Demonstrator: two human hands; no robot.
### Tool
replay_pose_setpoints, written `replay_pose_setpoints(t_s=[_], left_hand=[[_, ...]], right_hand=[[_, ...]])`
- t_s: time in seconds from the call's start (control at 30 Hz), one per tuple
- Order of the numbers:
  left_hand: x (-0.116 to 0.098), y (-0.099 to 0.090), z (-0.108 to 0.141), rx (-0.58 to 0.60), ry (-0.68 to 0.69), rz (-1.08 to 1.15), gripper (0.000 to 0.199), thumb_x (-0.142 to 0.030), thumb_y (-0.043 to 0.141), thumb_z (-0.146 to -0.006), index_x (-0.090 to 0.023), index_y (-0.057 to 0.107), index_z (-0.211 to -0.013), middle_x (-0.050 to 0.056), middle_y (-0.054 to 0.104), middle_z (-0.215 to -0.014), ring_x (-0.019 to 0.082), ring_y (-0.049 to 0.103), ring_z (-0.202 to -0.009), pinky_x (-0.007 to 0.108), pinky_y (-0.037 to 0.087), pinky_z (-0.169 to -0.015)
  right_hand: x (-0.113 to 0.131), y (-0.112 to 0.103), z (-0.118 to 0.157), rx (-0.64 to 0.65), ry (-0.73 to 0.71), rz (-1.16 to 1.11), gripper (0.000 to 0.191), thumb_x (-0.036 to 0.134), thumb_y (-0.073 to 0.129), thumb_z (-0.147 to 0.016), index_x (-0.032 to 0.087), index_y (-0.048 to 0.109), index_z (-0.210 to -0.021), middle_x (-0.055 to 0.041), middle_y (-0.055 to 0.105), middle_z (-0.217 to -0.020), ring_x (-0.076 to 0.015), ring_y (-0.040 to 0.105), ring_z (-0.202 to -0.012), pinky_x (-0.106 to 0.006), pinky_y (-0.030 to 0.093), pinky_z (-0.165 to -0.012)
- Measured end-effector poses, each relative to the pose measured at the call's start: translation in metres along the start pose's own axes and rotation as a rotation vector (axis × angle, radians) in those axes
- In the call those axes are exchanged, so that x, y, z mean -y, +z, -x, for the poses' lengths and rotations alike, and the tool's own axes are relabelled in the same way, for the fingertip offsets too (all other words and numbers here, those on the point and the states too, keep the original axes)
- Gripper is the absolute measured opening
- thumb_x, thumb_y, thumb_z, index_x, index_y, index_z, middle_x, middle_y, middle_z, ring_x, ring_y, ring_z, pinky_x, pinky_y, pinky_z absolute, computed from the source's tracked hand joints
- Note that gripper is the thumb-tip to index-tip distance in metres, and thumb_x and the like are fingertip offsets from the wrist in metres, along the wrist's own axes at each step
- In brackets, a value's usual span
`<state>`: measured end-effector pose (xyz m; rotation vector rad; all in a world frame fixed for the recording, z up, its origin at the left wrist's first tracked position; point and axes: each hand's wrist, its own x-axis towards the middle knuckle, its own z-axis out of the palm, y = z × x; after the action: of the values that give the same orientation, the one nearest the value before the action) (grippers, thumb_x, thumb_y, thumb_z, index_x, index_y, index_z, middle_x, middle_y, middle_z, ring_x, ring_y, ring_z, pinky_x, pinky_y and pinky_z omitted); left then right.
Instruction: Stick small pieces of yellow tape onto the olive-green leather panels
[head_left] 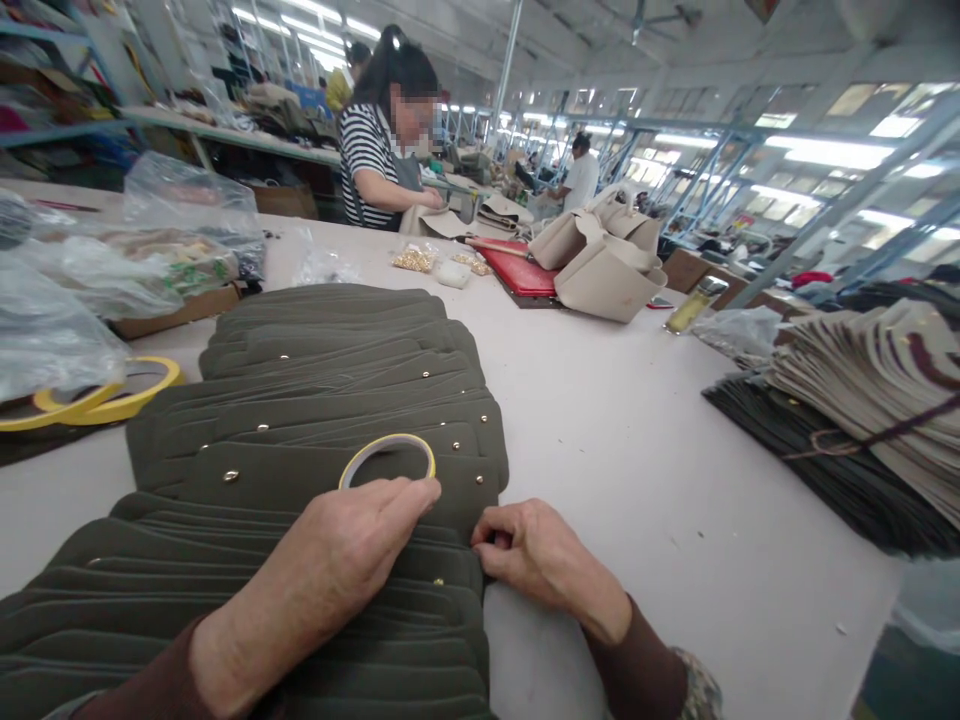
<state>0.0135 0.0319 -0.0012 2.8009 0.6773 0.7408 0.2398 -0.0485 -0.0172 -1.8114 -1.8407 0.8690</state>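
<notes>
Left hand: fingers grip tape roll. Right hand: fingertips pressed together at dark panels; some show studs, others none.

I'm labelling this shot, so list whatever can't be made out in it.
All in the head view:
Tape: near part, behind the left hand.
Right hand: whether its fingertips grip anything, too small to tell.
Yellow rolls: partly under the plastic bag; one cut off by the left edge.
Green pieces: nearest ones cut off by the bottom edge.
</notes>
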Motion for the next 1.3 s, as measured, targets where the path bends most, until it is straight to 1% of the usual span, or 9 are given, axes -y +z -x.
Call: replay_pose_setpoints(t_s=[0.1, 0.23, 0.43, 0.6, 0.77, 0.87, 1.03, 1.13, 1.3], left_hand=[[-0.006, -0.001, -0.002, -0.003, 0.017, 0.054, 0.029, -0.02, 0.038, -0.097, -0.022, 0.047, -0.125, 0.003, 0.072, -0.102, 0.012, 0.07, -0.085, 0.019, 0.054, -0.075], [-0.011, 0.002, -0.002, 0.038, -0.013, 0.036, 0.043, -0.023, 0.039, -0.098, -0.021, 0.03, -0.14, 0.004, 0.073, -0.104, 0.013, 0.071, -0.082, 0.021, 0.056, -0.07], [-0.014, 0.008, -0.001, 0.07, -0.032, 0.045, 0.034, -0.025, 0.039, -0.098, -0.02, 0.034, -0.131, 0.004, 0.073, -0.093, 0.016, 0.072, -0.074, 0.023, 0.053, -0.059], [-0.018, 0.006, -0.003, 0.054, -0.042, 0.085, 0.022, -0.019, 0.039, -0.097, -0.021, 0.042, -0.118, -0.001, 0.07, -0.083, 0.014, 0.069, -0.068, 0.022, 0.049, -0.055], [-0.02, 0.003, -0.006, 0.082, -0.051, 0.107, 0.015, -0.014, 0.04, -0.095, -0.022, 0.05, -0.088, -0.005, 0.061, -0.071, 0.011, 0.062, -0.061, 0.021, 0.043, -0.054], [-0.021, 0.004, -0.007, 0.03, -0.046, 0.063, 0.02, -0.012, 0.039, -0.094, -0.021, 0.049, -0.08, -0.004, 0.058, -0.066, 0.01, 0.058, -0.057, 0.022, 0.04, -0.052], [-0.022, 0.011, -0.008, -0.064, 0.003, 0.02, 0.021, -0.012, 0.037, -0.095, -0.02, 0.049, -0.079, -0.003, 0.055, -0.065, 0.011, 0.054, -0.056, 0.024, 0.038, -0.051], [-0.026, 0.013, -0.007, -0.115, 0.02, 0.037, 0.02, -0.012, 0.039, -0.094, -0.02, 0.048, -0.079, -0.003, 0.053, -0.064, 0.011, 0.052, -0.055, 0.024, 0.037, -0.051], [-0.03, 0.008, -0.006, -0.144, 0.032, 0.024, 0.013, -0.013, 0.041, -0.095, -0.02, 0.051, -0.09, -0.003, 0.055, -0.068, 0.011, 0.053, -0.06, 0.024, 0.041, -0.057]], right_hand=[[-0.002, 0.0, -0.001, -0.092, -0.025, -0.159, 0.015, 0.015, 0.061, -0.076, 0.021, 0.075, -0.077, 0.0032, 0.064, -0.059, -0.0108, 0.053, -0.052, -0.02, 0.037, -0.05], [0.009, -0.002, 0.001, -0.382, -0.137, -0.325, 0.014, 0.023, 0.061, -0.084, 0.019, 0.072, -0.092, -0.0033, 0.071, -0.083, -0.0154, 0.062, -0.069, -0.025, 0.049, -0.064], [0.033, 0.007, -0.002, -0.432, -0.514, -0.139, 0.017, 0.015, 0.057, -0.086, 0.021, 0.067, -0.099, -0.007, 0.07, -0.091, -0.0178, 0.064, -0.081, -0.029, 0.052, -0.074], [0.035, 0.016, -0.007, -0.498, -0.574, 0.017, 0.02, 0.008, 0.049, -0.084, 0.02, 0.064, -0.083, -0.0047, 0.068, -0.074, -0.0161, 0.062, -0.069, -0.027, 0.049, -0.065], [0.036, 0.019, -0.005, -0.574, -0.503, 0.061, 0.018, 0.01, 0.049, -0.08, 0.02, 0.063, -0.074, -0.0033, 0.065, -0.065, -0.0147, 0.06, -0.059, -0.026, 0.047, -0.058], [0.039, 0.019, -0.005, -0.553, -0.343, -0.101, 0.015, 0.014, 0.053, -0.077, 0.02, 0.064, -0.069, -0.0019, 0.065, -0.062, -0.0133, 0.059, -0.055, -0.024, 0.046, -0.054], [0.047, 0.022, -0.01, -0.351, 0.085, -0.7, 0.011, 0.027, 0.061, -0.071, 0.017, 0.061, -0.066, 0.0023, 0.06, -0.047, -0.0116, 0.057, -0.04, -0.019, 0.043, -0.04], [0.042, 0.023, -0.015, -0.329, 0.143, -0.828, 0.013, 0.028, 0.065, -0.069, 0.016, 0.061, -0.066, 0.0026, 0.06, -0.045, -0.0118, 0.058, -0.039, -0.019, 0.045, -0.041], [0.006, 0.011, -0.024, -0.422, 0.241, -0.917, 0.023, 0.035, 0.072, -0.067, 0.014, 0.063, -0.068, 0.0034, 0.06, -0.048, -0.0096, 0.057, -0.038, -0.017, 0.045, -0.04]])
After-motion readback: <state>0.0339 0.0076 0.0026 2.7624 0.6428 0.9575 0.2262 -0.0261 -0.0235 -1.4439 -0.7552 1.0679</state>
